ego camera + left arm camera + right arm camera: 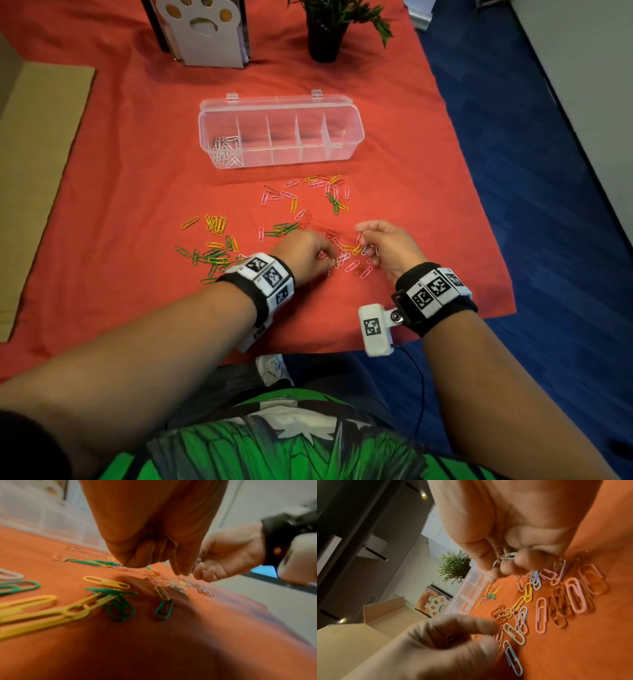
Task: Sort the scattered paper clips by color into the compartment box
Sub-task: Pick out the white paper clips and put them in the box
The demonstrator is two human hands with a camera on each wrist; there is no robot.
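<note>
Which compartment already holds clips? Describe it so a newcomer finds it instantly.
On the orange cloth, beyond the scattered clips, sits a clear compartment box with its lid open. Take the end compartment on the person's left: it alone holds a heap of white clips; the others look empty.

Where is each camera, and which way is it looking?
Head: sits on the person's head, looks forward and down at the compartment box, scattered paper clips, both forearms and hands.
Left wrist: low over the red cloth, looks along the left hand at the clips; the right hand shows.
Right wrist: looks along the right hand, which pinches pale clips; left hand fingers show.
Shared: wrist views show both hands.
</note>
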